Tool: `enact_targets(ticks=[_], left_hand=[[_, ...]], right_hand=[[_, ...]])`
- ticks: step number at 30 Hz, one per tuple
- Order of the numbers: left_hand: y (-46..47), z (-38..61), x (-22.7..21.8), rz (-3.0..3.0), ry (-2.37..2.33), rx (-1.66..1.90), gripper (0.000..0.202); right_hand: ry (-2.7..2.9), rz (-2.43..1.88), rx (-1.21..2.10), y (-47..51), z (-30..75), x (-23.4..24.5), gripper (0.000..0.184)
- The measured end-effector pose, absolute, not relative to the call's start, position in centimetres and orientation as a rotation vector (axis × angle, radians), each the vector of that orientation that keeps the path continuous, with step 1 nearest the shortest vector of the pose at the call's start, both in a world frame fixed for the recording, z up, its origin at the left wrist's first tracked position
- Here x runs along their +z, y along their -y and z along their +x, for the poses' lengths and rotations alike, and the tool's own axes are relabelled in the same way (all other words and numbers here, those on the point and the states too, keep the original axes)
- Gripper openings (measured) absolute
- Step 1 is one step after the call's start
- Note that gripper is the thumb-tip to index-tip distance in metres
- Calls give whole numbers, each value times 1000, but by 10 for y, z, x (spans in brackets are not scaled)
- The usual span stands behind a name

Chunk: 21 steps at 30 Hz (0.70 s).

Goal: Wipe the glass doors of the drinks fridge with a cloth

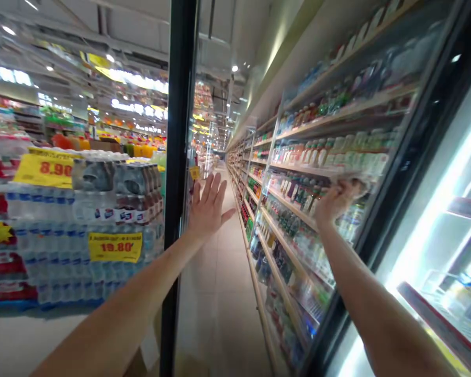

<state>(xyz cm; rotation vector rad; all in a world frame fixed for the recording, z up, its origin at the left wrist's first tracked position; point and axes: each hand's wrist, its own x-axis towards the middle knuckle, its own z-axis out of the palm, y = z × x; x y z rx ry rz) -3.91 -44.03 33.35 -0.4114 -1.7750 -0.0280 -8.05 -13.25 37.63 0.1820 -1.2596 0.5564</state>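
Observation:
A tall glass door in a black frame stands before me. My left hand is spread with its palm flat toward the glass near the door's left edge, and it appears to rest there. On the right, my right hand is up at the pane with bent, closed fingers. Something pale and blurred shows at those fingertips; motion hides what it is. Long shelves of bottled drinks show in or through the glass behind both hands.
At the right, a brightly lit cooler has wire racks. Left of the door rise stacked packs of bottled water with yellow price signs. A tiled floor runs away beyond the glass.

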Motion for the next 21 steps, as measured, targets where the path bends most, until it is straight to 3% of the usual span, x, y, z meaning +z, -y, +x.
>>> enact_targets(ticks=[3, 6, 10, 12, 18, 21], left_hand=[[443, -41, 332, -406, 1742, 4, 76], [446, -43, 330, -392, 1726, 30, 76], [446, -46, 330, -387, 1704, 26, 77], [446, -46, 331, -396, 1687, 21, 77], [449, -46, 332, -407, 1643, 40, 79], [448, -47, 332, -398, 1626, 51, 81]], right_hand=[[1368, 467, 327, 187, -74, 366, 18], [1511, 747, 28, 182, -75, 366, 12], [1307, 96, 470, 113, -89, 397, 32], [1292, 31, 546, 113, -92, 410, 45], [1629, 771, -79, 174, -82, 419, 38], [1542, 477, 96, 137, -85, 441, 36]])
